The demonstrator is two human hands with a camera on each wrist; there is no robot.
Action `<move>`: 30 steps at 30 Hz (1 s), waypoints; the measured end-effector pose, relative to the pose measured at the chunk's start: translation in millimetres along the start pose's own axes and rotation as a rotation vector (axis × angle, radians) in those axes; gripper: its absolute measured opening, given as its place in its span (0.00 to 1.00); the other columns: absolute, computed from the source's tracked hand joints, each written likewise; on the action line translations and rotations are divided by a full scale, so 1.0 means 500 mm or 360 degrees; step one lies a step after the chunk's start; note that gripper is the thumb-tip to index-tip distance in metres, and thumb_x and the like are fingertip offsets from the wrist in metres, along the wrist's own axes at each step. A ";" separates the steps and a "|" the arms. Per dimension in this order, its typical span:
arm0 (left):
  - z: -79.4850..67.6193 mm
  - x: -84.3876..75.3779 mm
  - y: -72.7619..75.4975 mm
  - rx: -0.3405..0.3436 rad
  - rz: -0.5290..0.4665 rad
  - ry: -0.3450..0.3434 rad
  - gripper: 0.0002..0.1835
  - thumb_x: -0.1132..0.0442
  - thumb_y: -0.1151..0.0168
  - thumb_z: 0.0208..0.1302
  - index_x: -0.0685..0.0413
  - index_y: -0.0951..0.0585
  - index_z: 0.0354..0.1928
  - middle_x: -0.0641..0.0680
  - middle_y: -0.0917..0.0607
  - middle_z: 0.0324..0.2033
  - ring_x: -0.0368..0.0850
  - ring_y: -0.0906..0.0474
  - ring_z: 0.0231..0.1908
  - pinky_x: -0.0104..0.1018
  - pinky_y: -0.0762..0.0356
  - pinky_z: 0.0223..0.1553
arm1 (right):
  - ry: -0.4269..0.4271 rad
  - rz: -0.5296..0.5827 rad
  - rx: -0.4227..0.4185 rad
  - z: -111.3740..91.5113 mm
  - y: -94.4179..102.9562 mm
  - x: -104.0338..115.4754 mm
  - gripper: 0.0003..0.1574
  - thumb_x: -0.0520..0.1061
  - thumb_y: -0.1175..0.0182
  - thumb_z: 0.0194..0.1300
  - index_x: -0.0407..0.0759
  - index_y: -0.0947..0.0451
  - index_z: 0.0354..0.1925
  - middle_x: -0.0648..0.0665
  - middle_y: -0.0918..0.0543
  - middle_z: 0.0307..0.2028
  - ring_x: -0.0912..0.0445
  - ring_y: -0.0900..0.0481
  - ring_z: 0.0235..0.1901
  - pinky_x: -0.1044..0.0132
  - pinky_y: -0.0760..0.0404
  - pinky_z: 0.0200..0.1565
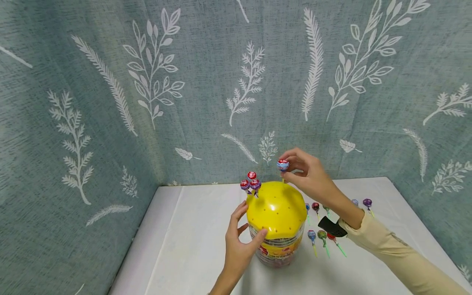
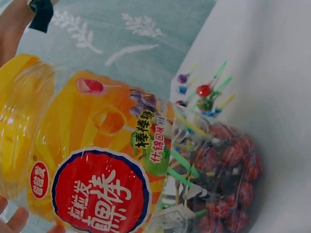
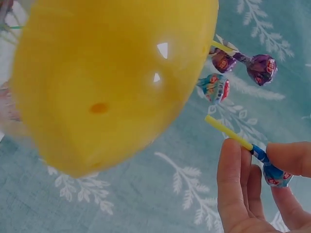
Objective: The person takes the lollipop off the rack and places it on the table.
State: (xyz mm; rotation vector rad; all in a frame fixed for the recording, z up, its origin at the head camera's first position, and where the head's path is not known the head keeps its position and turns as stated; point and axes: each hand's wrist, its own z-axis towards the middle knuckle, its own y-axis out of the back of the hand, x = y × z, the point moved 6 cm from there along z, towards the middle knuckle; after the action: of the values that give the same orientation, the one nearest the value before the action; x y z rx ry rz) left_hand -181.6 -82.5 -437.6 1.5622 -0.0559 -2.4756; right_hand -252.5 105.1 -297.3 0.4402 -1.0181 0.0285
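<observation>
A clear candy jar with a yellow domed lid stands on the table; small holes dot the lid. My left hand grips the lid's near left side, thumb at the front and fingers along the side. Above the lid's far right, my right hand pinches a blue-and-red wrapped lollipop by its head. Its yellow stick points toward the lid, and in the right wrist view the tip is apart from it. Three lollipops stick up from the lid's far left.
Several wrapped lollipops lie on the white table, right of the jar, beneath my right forearm. More lollipops show through the jar's clear wall. A patterned green-blue curtain surrounds the table at the back and sides.
</observation>
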 end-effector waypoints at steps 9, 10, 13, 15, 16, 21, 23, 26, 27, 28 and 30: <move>0.002 -0.004 0.002 0.0007 -0.0016 -0.0014 0.32 0.56 0.31 0.56 0.41 0.32 0.62 0.45 0.34 0.65 0.46 0.37 0.63 0.49 0.26 0.52 | -0.0055 -0.0053 -0.0037 -0.036 0.037 -0.014 0.19 0.34 0.40 0.62 0.41 0.28 0.51 0.41 0.19 0.41 0.48 0.19 0.37 0.58 0.17 0.36; 0.003 -0.005 0.002 0.0006 -0.0013 -0.0017 0.32 0.56 0.31 0.56 0.40 0.32 0.62 0.45 0.34 0.65 0.46 0.37 0.64 0.48 0.26 0.52 | -0.0062 -0.0052 -0.0036 -0.040 0.040 -0.015 0.19 0.34 0.40 0.62 0.41 0.28 0.51 0.41 0.20 0.41 0.48 0.19 0.37 0.58 0.17 0.36; 0.002 -0.005 0.003 0.0006 -0.0012 -0.0017 0.33 0.57 0.31 0.55 0.39 0.32 0.62 0.44 0.34 0.65 0.45 0.37 0.64 0.48 0.26 0.52 | -0.0082 -0.0094 -0.0044 -0.053 0.053 -0.018 0.18 0.35 0.40 0.63 0.41 0.28 0.52 0.42 0.20 0.40 0.49 0.19 0.37 0.60 0.18 0.35; 0.001 -0.003 0.001 0.0008 -0.0013 -0.0013 0.33 0.57 0.30 0.55 0.38 0.32 0.62 0.43 0.34 0.65 0.44 0.37 0.64 0.47 0.26 0.52 | -0.0095 -0.0133 -0.0056 -0.063 0.062 -0.018 0.18 0.35 0.40 0.63 0.42 0.27 0.52 0.42 0.20 0.40 0.50 0.19 0.36 0.61 0.18 0.35; 0.001 -0.002 0.002 0.0010 -0.0011 -0.0008 0.33 0.57 0.30 0.55 0.37 0.32 0.62 0.42 0.34 0.65 0.43 0.37 0.64 0.47 0.26 0.52 | -0.0099 -0.0148 -0.0064 -0.068 0.066 -0.019 0.19 0.35 0.39 0.62 0.42 0.27 0.52 0.42 0.20 0.40 0.51 0.19 0.35 0.62 0.18 0.34; 0.001 0.000 0.000 0.0012 -0.0007 -0.0011 0.33 0.56 0.30 0.55 0.38 0.32 0.62 0.43 0.34 0.65 0.44 0.37 0.64 0.47 0.26 0.52 | -0.0132 -0.0209 -0.0089 -0.093 0.085 -0.027 0.20 0.36 0.38 0.62 0.43 0.26 0.52 0.41 0.20 0.41 0.54 0.19 0.35 0.63 0.18 0.34; 0.000 0.000 0.000 0.0009 -0.0011 -0.0011 0.33 0.56 0.30 0.55 0.39 0.32 0.62 0.44 0.34 0.65 0.45 0.37 0.64 0.48 0.26 0.52 | -0.0170 -0.0238 -0.0094 -0.104 0.093 -0.034 0.20 0.38 0.38 0.62 0.45 0.27 0.53 0.42 0.20 0.41 0.55 0.20 0.35 0.63 0.18 0.31; 0.000 0.001 -0.001 0.0004 -0.0021 -0.0001 0.33 0.56 0.30 0.55 0.40 0.32 0.62 0.45 0.34 0.65 0.45 0.37 0.64 0.49 0.27 0.52 | -0.0219 -0.0279 -0.0101 -0.120 0.104 -0.045 0.20 0.39 0.38 0.62 0.46 0.27 0.53 0.43 0.20 0.40 0.56 0.20 0.35 0.63 0.21 0.24; 0.000 0.000 -0.001 0.0002 -0.0024 0.0002 0.33 0.56 0.30 0.55 0.40 0.32 0.62 0.45 0.34 0.65 0.45 0.37 0.64 0.49 0.27 0.52 | -0.0231 -0.0294 -0.0104 -0.125 0.107 -0.049 0.20 0.40 0.38 0.62 0.47 0.27 0.53 0.44 0.20 0.40 0.56 0.20 0.35 0.63 0.22 0.22; 0.000 0.000 -0.001 0.0000 -0.0025 0.0005 0.33 0.57 0.30 0.54 0.40 0.32 0.62 0.45 0.33 0.65 0.45 0.37 0.64 0.49 0.27 0.52 | -0.0239 -0.0308 -0.0106 -0.130 0.110 -0.051 0.20 0.40 0.38 0.62 0.46 0.27 0.53 0.44 0.19 0.40 0.56 0.20 0.34 0.62 0.23 0.21; 0.001 -0.005 0.000 -0.0001 -0.0022 0.0005 0.33 0.57 0.30 0.54 0.40 0.32 0.62 0.44 0.34 0.65 0.44 0.37 0.63 0.48 0.27 0.52 | -0.0240 -0.0319 -0.0112 -0.139 0.116 -0.056 0.20 0.40 0.38 0.62 0.45 0.27 0.53 0.44 0.19 0.39 0.56 0.20 0.34 0.62 0.21 0.23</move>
State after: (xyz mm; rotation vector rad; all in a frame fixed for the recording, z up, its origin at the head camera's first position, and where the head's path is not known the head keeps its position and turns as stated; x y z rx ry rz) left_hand -181.0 -81.9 -435.4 1.5716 -0.0441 -2.4836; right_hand -223.7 188.4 -331.7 0.4838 -1.1150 -0.2220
